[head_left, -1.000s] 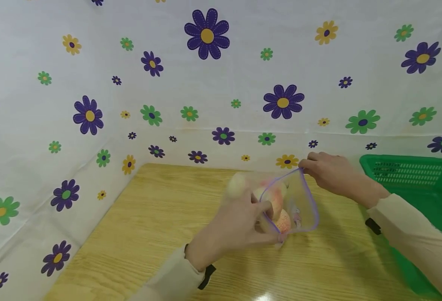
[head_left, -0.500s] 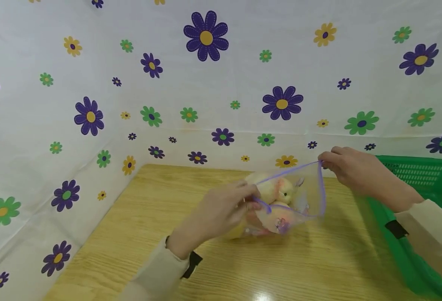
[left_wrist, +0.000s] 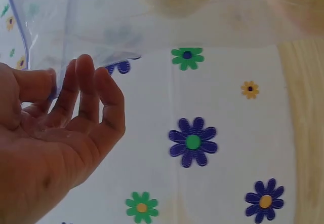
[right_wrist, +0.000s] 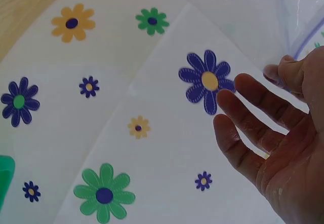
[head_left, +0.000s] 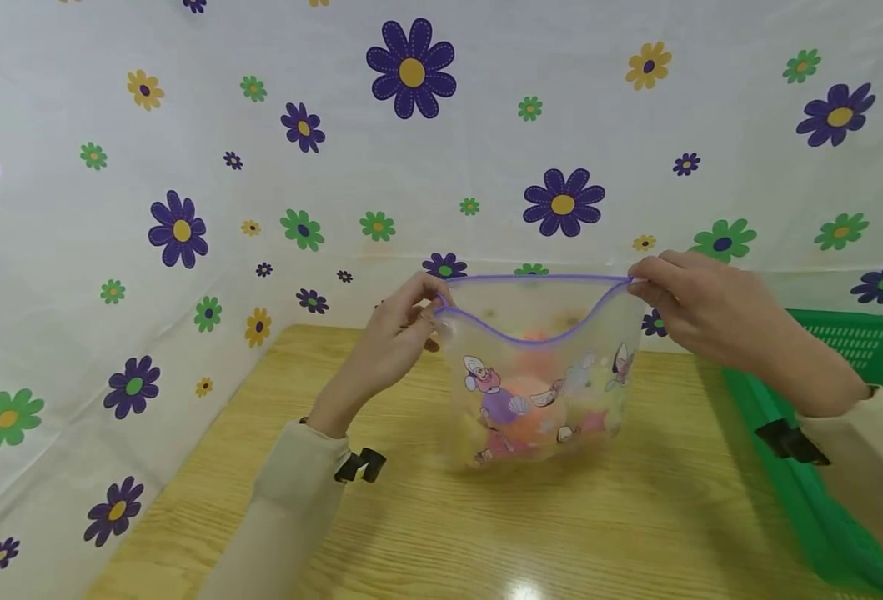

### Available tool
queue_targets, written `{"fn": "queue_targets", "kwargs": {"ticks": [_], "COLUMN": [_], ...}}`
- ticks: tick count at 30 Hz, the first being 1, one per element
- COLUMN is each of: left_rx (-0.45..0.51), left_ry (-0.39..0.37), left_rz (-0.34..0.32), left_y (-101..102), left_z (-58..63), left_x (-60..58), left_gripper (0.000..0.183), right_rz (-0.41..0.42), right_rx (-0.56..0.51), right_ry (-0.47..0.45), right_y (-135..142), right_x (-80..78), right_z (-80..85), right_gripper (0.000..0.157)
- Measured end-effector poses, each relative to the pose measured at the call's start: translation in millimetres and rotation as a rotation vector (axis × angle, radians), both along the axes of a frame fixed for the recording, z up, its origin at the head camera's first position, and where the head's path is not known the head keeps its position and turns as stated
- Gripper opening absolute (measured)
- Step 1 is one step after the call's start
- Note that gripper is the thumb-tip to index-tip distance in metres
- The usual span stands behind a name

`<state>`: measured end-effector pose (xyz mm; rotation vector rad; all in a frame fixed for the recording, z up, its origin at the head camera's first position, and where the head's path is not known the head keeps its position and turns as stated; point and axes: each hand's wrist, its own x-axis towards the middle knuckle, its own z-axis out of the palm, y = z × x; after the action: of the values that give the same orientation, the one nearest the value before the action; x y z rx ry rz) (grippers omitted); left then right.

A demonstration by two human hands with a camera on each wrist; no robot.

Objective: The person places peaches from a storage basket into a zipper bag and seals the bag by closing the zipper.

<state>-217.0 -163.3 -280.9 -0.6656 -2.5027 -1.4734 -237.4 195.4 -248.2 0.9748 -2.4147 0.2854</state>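
A clear zip bag (head_left: 539, 392) with a purple rim and printed cartoon figures hangs upright between both hands, just over the table or touching it; I cannot tell which. Blurred pink, orange and yellowish round things show through its plastic. My left hand (head_left: 403, 321) pinches the bag's left top corner between thumb and forefinger. At the right top corner, my right hand (head_left: 711, 308) pinches the rim the same way. The front rim sags, so the mouth gapes a little. In the right wrist view, the other fingers (right_wrist: 248, 127) of the right hand are spread loosely, off the plastic.
A green plastic basket (head_left: 779, 450) stands on the right of the wooden table (head_left: 366, 517), under the right forearm. White sheeting (head_left: 471, 150) with printed flowers rises behind the table and along its left side.
The bag has turned from lying tilted on its side to upright, its printed face now toward me. Both hands have risen, the left moving leftward, and the rim is stretched wider between them.
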Motion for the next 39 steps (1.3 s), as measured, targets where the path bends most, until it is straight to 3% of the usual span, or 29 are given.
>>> {"fn": "queue_targets", "kwargs": {"ticks": [2,5,8,11,14,20,24,27,32,35,39], "left_rx": [0.051,0.105,0.129,0.122,0.115,0.025,-0.021,-0.033,-0.073,-0.103,-0.187], "left_ry": [-0.094,-0.150,-0.150,-0.108,-0.038,0.181,0.278,0.257,0.098,0.044,0.070], "left_rz": [-0.025,-0.074,-0.138,-0.155,-0.092,0.127,0.196,0.212,0.192,0.189,0.184], "left_y": [-2.6,-6.1,-8.8,-9.4,-9.5,-19.0,-26.0,-28.8,-41.0,-47.0,-47.3], "left_z": [-3.9,-10.2,-14.4,-19.5,-25.5,-30.8,-28.9,-29.5,-33.0,-32.2,-25.3], "left_x": [-0.8,0.2,4.2,8.1,10.6,16.3,17.2,14.4,12.3,11.0,11.8], "left_gripper": [0.020,0.029,0.037,0.045,0.054,0.018,0.011,0.012,0.016,0.020,0.026], "right_rz": [-0.013,-0.029,-0.026,-0.014,-0.021,-0.086,-0.139,-0.135,-0.050,0.004,0.029], "right_rx": [-0.001,-0.009,-0.024,-0.034,-0.038,-0.007,0.012,-0.024,-0.143,-0.200,-0.252], "right_ry": [-0.036,-0.074,-0.080,-0.081,-0.080,-0.096,-0.081,-0.063,-0.069,-0.034,-0.025], "right_y": [-3.0,-4.7,-5.3,-6.8,-7.4,-3.6,-1.7,-2.6,-10.8,-14.4,-18.0], "right_x": [2.4,5.0,6.8,11.2,16.6,24.4,32.6,33.0,30.3,28.9,29.8], "right_z": [-0.9,-3.5,-6.5,-9.1,-11.4,-16.9,-20.3,-25.3,-31.4,-33.2,-35.2], "right_gripper": [0.012,0.011,0.007,0.005,0.004,0.009,0.012,0.011,0.004,0.008,0.009]}}
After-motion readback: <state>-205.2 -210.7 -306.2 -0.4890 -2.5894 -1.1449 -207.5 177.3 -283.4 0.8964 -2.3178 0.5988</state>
